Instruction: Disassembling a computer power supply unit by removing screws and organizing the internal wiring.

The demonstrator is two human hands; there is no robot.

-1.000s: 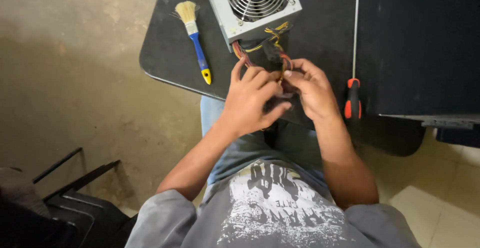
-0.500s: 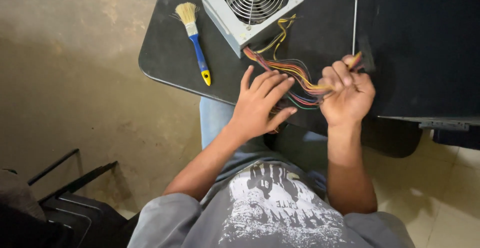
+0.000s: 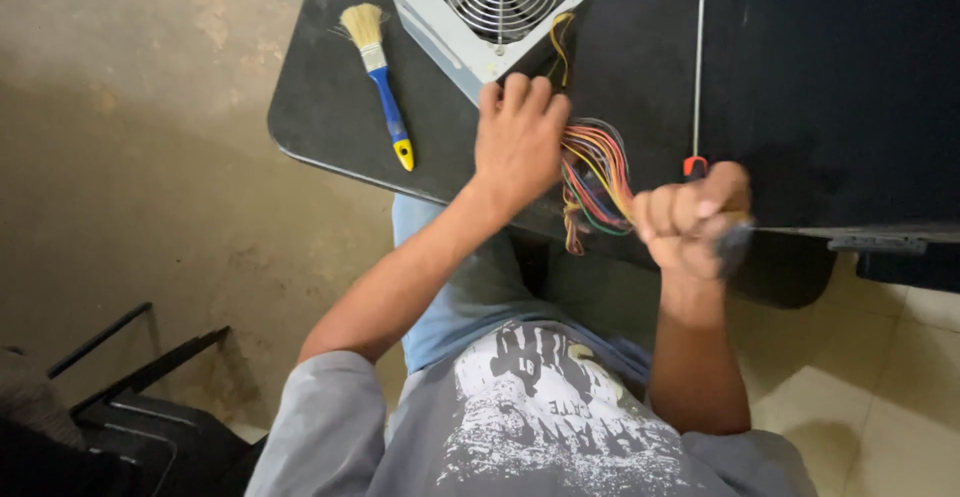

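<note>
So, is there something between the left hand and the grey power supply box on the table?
Nothing visible. The left hand lies right at the near corner of the power supply box, fingertips at its edge. The coloured wire bundle runs off to the side toward the right hand, closed around it, not between hand and box.

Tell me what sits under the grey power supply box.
The power supply box rests on the black table. Coloured wires emerge beside the left hand; the box's underside is hidden.
</note>
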